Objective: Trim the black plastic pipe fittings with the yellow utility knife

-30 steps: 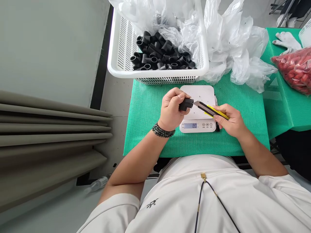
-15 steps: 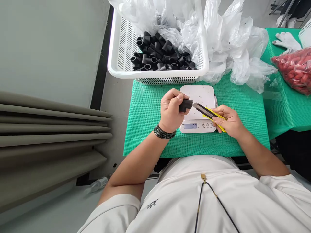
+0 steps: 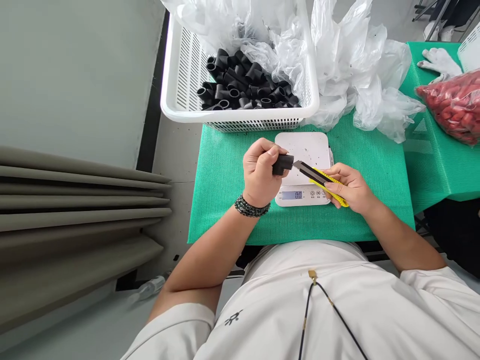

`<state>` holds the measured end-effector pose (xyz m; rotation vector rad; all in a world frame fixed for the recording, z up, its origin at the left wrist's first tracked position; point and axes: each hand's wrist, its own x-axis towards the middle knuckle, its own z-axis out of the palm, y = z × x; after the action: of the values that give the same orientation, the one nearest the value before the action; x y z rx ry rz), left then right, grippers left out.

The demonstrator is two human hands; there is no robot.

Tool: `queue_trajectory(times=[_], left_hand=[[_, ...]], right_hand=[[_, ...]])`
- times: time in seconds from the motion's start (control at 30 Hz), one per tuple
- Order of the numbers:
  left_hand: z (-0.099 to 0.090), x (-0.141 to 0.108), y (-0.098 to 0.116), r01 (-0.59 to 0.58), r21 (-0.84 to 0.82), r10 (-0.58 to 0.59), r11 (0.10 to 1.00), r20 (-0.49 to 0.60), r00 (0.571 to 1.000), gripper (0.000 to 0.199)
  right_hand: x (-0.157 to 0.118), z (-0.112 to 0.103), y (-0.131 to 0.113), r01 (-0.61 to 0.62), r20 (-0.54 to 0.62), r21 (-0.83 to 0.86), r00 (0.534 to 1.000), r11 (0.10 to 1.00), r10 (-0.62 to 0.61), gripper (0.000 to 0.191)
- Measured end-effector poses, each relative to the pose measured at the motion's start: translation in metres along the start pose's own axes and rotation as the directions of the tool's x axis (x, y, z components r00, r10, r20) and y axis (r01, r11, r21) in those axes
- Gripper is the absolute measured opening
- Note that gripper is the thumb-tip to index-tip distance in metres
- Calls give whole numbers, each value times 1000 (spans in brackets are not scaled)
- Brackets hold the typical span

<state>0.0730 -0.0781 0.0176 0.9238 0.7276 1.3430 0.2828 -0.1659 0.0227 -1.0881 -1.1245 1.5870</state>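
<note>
My left hand (image 3: 261, 167) is closed around a black pipe fitting (image 3: 284, 164), its open end facing right. Fingers cover the fitting's left part. In my right hand (image 3: 348, 186) is a yellow and black utility knife (image 3: 318, 177) with the blade out. The blade tip lies right at the rim of the fitting; whether it touches, I cannot tell. Below both hands sits a white digital scale (image 3: 305, 145), its display reading 0.0 and dark specks on its plate.
A white basket (image 3: 240, 116) of black fittings and clear plastic bags stands behind the scale. More crumpled bags (image 3: 356, 75) lie right of it. Farther right are a bag of red parts (image 3: 455, 105) and a white glove (image 3: 440, 61) on the green-covered table (image 3: 375, 150).
The whole view has shifted slightly, so things appear a little further left. Both hands keep the same grips, and the blade stays at the fitting's end.
</note>
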Motion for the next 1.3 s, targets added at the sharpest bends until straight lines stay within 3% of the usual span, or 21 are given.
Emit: queue_trajectory(times=[0.33, 1.3], left_hand=[[0, -1, -1, -54, 29, 55, 998, -29, 998, 56], [-3, -1, -1, -200, 167, 208, 965, -32, 978, 50]], right_hand=[[1, -1, -1, -97, 40, 42, 995, 994, 95, 46], [-1, -2, 2, -235, 117, 173, 969, 957, 217, 44]])
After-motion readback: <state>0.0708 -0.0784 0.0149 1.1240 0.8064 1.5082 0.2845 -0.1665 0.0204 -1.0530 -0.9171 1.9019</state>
